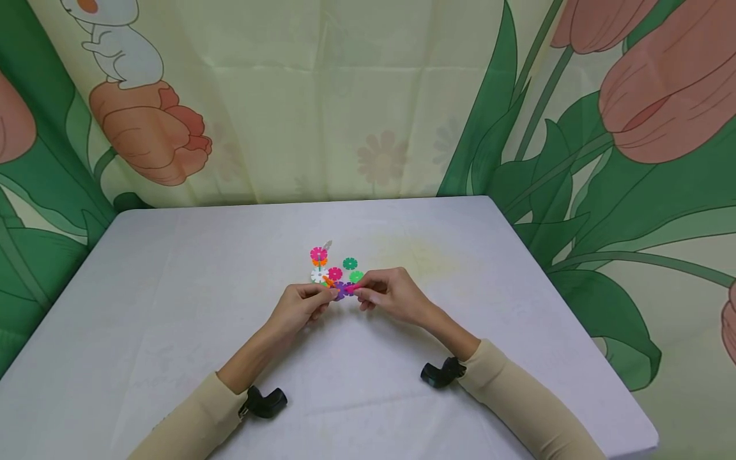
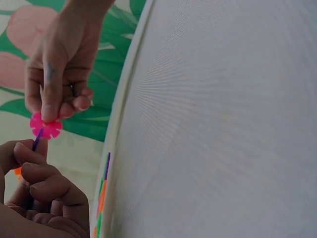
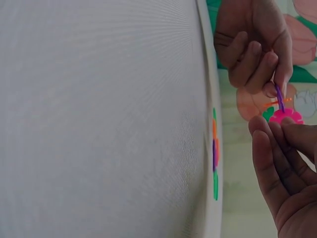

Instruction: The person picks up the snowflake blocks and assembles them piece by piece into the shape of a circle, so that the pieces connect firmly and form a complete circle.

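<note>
Both hands meet over the middle of the table. My left hand (image 1: 301,303) pinches a purple notched plastic disc (image 3: 279,96) between thumb and finger. A pink notched disc (image 2: 46,130) is pinched by my right hand (image 1: 393,294). The edges of the two discs meet at their slots, the purple one seen nearly edge-on in the wrist views. Beside the left fingers an orange disc (image 3: 277,103) and a green disc (image 3: 268,114) show, partly hidden.
Just beyond the hands lie several flower-shaped discs: a pink one (image 1: 319,254), a white one (image 1: 319,275), a dark green one (image 1: 349,263) and a light green one (image 1: 356,276). A white cloth covers the table (image 1: 201,287). Behind it hangs a printed curtain (image 1: 368,96).
</note>
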### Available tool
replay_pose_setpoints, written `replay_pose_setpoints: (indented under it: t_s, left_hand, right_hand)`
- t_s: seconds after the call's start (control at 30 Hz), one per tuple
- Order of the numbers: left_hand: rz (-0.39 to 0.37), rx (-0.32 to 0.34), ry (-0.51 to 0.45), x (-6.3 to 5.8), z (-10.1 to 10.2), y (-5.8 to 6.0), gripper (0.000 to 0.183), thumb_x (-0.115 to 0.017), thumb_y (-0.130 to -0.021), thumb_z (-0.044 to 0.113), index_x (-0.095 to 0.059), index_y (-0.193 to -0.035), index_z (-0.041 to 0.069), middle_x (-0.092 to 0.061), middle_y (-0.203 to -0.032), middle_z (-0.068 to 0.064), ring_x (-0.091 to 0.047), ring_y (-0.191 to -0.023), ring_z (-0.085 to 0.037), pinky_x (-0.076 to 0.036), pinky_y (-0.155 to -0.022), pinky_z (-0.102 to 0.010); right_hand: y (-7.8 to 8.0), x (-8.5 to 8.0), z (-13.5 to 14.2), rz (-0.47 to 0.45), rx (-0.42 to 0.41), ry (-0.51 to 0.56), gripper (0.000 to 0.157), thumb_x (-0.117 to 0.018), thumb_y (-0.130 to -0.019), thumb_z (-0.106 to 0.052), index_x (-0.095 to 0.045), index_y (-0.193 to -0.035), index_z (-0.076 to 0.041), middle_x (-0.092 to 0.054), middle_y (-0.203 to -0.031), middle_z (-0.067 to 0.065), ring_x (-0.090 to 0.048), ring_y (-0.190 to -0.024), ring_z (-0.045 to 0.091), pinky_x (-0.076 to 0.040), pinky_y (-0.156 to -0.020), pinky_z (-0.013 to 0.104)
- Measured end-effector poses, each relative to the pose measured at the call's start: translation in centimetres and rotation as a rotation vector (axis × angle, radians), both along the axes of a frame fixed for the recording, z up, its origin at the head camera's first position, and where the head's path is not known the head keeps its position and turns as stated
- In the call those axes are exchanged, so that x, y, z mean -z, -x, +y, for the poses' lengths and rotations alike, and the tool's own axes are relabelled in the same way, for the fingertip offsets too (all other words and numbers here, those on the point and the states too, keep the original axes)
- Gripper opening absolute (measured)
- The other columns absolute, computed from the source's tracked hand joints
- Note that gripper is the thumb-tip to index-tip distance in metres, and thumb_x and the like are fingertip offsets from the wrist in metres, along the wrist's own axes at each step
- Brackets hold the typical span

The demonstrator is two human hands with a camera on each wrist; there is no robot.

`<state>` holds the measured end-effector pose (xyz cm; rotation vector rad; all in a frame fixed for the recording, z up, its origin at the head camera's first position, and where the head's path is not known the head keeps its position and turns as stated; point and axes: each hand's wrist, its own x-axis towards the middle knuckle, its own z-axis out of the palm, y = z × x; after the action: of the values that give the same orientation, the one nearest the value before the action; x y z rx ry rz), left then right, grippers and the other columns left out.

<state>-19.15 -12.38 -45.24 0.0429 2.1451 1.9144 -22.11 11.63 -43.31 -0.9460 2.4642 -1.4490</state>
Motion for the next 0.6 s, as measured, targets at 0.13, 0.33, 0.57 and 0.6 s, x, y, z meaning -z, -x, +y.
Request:
replay_pose_setpoints:
  t_s: [0.13, 0.33, 0.57, 0.6]
  left_hand:
    - [0.003, 0.001, 0.000, 0.04, -0.04, 0.05, 0.031, -0.070, -0.102, 0.022, -0.071, -0.104, -0.009, -0.054, -0.068, 0.004, -0.045, -0.066, -0.014, -0.036, -0.057, -0.023]
    - [0.005, 0.014, -0.017, 0.20, -0.10, 0.21, 0.029, -0.070, -0.102, 0.020, -0.070, -0.099, -0.009, -0.052, -0.066, 0.005, -0.042, -0.064, -0.012, -0.032, -0.056, -0.022]
    - [0.020, 0.032, -0.012, 0.29, -0.24, 0.25, 0.030, -0.072, -0.101, 0.021, -0.069, -0.096, -0.008, -0.049, -0.064, 0.005, -0.040, -0.062, -0.012, -0.031, -0.054, -0.022]
    - [0.023, 0.037, -0.011, 0.32, -0.26, 0.25, 0.031, -0.072, -0.101, 0.021, -0.069, -0.097, -0.009, -0.049, -0.064, 0.004, -0.040, -0.062, -0.012, -0.031, -0.054, -0.022]
  right_hand:
    - [-0.02, 0.08, -0.09, 0.014, 0.000, 0.007, 0.007, -0.074, -0.096, -0.001, -0.077, -0.100, 0.004, -0.077, -0.081, 0.011, -0.077, -0.073, 0.031, -0.063, -0.069, 0.028]
    - [-0.22, 0.16, -0.26, -0.011, -0.010, 0.027, 0.007, -0.073, -0.097, 0.001, -0.076, -0.101, 0.006, -0.078, -0.083, 0.017, -0.077, -0.073, 0.034, -0.063, -0.070, 0.027]
    - [-0.24, 0.18, -0.41, 0.011, -0.010, 0.008, 0.007, -0.074, -0.097, -0.002, -0.077, -0.100, 0.004, -0.079, -0.082, 0.014, -0.077, -0.072, 0.029, -0.063, -0.069, 0.026]
    - [-0.24, 0.16, -0.43, 0.016, -0.007, 0.007, 0.007, -0.074, -0.097, -0.001, -0.077, -0.100, 0.004, -0.079, -0.083, 0.014, -0.077, -0.072, 0.028, -0.063, -0.069, 0.026]
